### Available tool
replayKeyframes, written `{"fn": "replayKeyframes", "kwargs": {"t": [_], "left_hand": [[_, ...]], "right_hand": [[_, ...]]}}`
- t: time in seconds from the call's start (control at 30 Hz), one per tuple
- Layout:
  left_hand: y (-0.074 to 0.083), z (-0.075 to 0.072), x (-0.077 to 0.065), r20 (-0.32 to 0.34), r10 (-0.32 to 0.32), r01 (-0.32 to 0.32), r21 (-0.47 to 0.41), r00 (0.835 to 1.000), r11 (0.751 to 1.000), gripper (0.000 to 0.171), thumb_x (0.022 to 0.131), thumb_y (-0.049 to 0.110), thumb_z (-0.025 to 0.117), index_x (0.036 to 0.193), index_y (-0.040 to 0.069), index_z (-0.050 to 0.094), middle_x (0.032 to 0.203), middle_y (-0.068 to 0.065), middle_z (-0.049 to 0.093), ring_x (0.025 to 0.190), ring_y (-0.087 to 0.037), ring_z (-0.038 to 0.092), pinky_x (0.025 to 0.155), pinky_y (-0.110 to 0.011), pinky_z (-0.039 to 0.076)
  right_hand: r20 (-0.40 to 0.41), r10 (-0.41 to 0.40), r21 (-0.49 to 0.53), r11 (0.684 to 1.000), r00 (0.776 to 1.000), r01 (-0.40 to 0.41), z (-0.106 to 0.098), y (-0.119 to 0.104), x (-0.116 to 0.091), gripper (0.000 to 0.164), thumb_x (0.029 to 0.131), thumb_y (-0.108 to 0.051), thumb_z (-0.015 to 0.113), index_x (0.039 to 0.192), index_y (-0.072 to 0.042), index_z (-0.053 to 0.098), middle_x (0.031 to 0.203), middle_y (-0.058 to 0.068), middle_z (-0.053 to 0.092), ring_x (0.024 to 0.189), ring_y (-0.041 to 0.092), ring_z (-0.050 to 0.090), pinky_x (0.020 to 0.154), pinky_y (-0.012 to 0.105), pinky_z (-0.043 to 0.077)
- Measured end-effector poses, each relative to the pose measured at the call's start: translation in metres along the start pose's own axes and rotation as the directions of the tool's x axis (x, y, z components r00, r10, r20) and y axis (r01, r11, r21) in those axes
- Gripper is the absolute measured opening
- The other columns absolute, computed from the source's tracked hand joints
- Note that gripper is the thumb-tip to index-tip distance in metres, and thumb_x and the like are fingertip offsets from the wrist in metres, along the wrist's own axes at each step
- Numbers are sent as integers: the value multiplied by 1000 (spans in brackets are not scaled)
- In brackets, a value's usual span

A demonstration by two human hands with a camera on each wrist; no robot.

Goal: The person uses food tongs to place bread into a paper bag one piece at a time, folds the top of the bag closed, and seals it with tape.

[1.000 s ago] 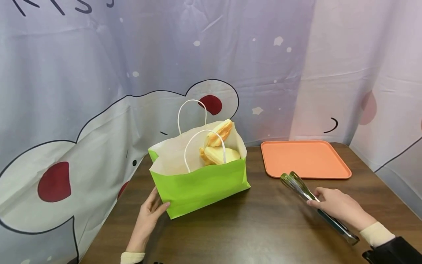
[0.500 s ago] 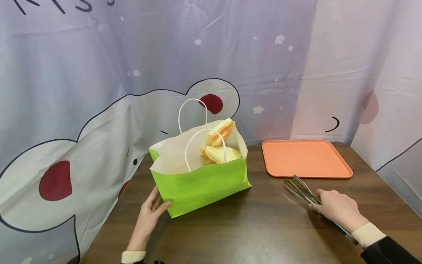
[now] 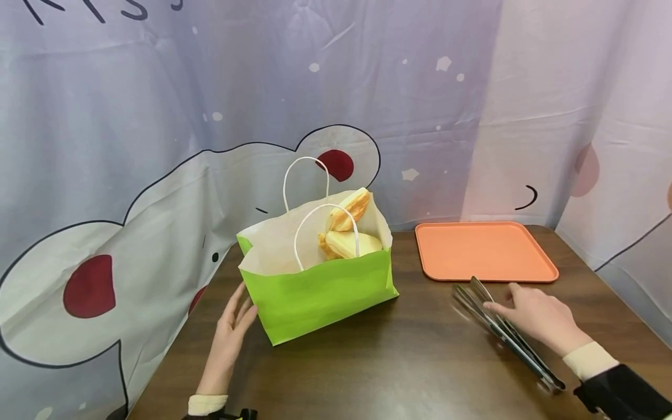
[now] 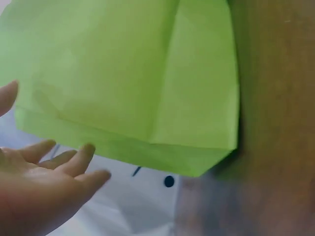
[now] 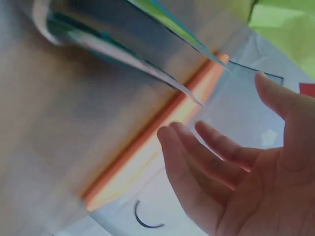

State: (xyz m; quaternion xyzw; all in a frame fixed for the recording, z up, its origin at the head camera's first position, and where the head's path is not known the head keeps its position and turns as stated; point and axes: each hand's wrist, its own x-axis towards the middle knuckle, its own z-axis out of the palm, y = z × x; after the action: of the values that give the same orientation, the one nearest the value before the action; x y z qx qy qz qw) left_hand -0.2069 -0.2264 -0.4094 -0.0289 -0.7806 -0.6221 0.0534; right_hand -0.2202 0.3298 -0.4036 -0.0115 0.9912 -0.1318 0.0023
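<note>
A bright green paper bag (image 3: 325, 300) with a white inside and white handles stands tilted on the table. Pale yellow, golden-edged pieces that look like bread (image 3: 353, 245) show in its mouth. My left hand (image 3: 229, 329) is beside the bag's left end, fingers loosely extended; the left wrist view has the fingers (image 4: 78, 160) apart from the green paper. Metal tongs (image 3: 508, 337) lie on the table, arms spread, at the right. Just over them is my right hand (image 3: 543, 318); in the right wrist view its palm holds nothing, and the tongs (image 5: 123, 59) are apart from it.
An orange tray (image 3: 488, 254) lies at the back right of the brown wooden table (image 3: 409, 361), just beyond the tongs' tips. A printed curtain (image 3: 252, 81) hangs behind the table and along its sides.
My right hand has let go of the tongs, which now lie spread on the table. My left hand has moved slightly left, its thumb off the bag's front corner.
</note>
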Motion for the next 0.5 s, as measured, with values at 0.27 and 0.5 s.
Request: {"fn": "replayKeyframes", "kwargs": {"t": [0.27, 0.5], "left_hand": [[41, -16, 13, -102, 161, -153, 80, 982, 985, 58, 107, 24, 43, 161, 19, 20, 168, -5, 16, 156, -24, 7, 125, -51, 13], [92, -25, 38, -103, 349, -311, 274, 931, 910, 60, 106, 27, 45, 160, 17, 22, 169, -4, 14, 157, -25, 3, 124, -57, -9]], "right_hand": [[-140, -71, 38, 996, 988, 77, -39, -19, 23, 83, 96, -66, 47, 136, 7, 50, 128, 31, 60, 96, 44, 66, 56, 47, 50], [-198, -171, 23, 984, 965, 179, -69, -41, 45, 84, 98, -60, 48, 152, 2, 33, 154, 32, 30, 137, 56, 31, 100, 74, 32]]}}
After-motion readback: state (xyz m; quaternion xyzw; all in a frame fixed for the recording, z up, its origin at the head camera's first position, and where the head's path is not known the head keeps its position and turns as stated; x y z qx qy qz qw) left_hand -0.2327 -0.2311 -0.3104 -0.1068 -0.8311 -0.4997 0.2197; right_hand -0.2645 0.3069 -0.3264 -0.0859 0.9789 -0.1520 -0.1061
